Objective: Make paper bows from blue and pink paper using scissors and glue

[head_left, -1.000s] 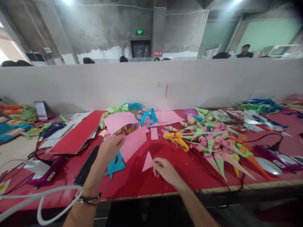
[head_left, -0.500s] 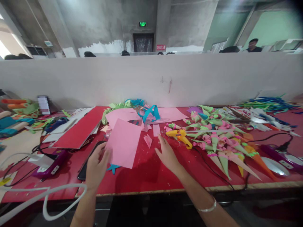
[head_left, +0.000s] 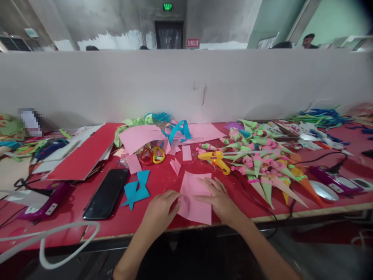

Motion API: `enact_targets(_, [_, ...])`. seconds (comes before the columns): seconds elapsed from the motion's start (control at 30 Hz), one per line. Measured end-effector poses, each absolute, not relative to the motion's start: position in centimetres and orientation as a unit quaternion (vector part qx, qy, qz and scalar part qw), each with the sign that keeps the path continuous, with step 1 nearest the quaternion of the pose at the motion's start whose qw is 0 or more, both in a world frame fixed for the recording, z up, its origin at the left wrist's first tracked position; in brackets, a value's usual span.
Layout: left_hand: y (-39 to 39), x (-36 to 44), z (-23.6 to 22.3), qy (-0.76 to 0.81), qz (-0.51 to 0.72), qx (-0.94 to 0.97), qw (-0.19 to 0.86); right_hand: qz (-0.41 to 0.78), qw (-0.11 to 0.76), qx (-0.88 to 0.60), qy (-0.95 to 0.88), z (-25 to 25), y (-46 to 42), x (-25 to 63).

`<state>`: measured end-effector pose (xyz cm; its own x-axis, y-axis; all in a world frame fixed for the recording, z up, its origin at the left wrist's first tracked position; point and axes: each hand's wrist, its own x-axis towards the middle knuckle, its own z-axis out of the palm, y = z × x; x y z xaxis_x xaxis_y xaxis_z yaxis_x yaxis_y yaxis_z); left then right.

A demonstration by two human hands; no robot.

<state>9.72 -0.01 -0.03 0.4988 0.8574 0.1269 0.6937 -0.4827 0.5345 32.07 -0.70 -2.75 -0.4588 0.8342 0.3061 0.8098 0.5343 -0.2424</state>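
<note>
A pink sheet of paper (head_left: 194, 214) lies at the front of the red table, its left side lifting in a slight curve. My left hand (head_left: 161, 210) is closed at that left edge, thumb and fingers around the paper. Resting on the sheet's right side, my right hand (head_left: 220, 199) has its fingers stretched out and apart. Just beyond the sheet are a small folded pink piece (head_left: 175, 166) and a pink strip (head_left: 186, 153). Blue paper cutouts (head_left: 136, 190) lie to the left of my left hand.
A black phone (head_left: 106, 194) lies on the left. Scissors (head_left: 153, 155) sit partly under pink paper. A yellow glue gun (head_left: 215, 158) with a cord rests before many paper cones (head_left: 262, 171). Purple power strips (head_left: 48, 202) flank the work area. A grey partition (head_left: 131, 85) stands behind.
The pink sheet has come down from the air onto the table and moved right. My left hand followed it; my right hand now lies on it. The view has tilted down.
</note>
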Motion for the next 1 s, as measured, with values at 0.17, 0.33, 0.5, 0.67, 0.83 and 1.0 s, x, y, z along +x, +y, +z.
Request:
enact_targets(0.17, [1.9, 9.8, -0.2, 0.396, 0.122, 0.897, 0.156, 0.123, 0.177, -0.459, -0.862, -2.0, -0.4, 33.8])
enact_targets(0.33, [3.1, 10.0, -0.7, 0.369, 0.063, 0.914, 0.156, 0.206, 0.215, -0.419, -0.858, -0.9, -0.3, 34.3])
enact_targets(0.5, [3.0, 10.3, -0.3, 0.375, 0.055, 0.913, 0.15, 0.254, 0.2, -0.446, -0.835, -1.1, 0.2, 35.3])
enact_targets(0.67, [3.8, 10.2, 0.0, 0.357, 0.05, 0.916, 0.174, 0.279, 0.217, -0.458, -0.816, -1.1, 0.9, 35.2])
enact_targets(0.83, [4.5, 9.9, -0.2, 0.355, 0.044, 0.914, 0.189, 0.258, 0.243, -0.465, -0.811, -1.0, 2.1, 33.8])
enact_targets(1.0, [4.3, 10.0, -0.1, 0.348, 0.072, 0.912, 0.203, 0.224, 0.226, -0.48, -0.818, -1.3, 3.3, 32.5])
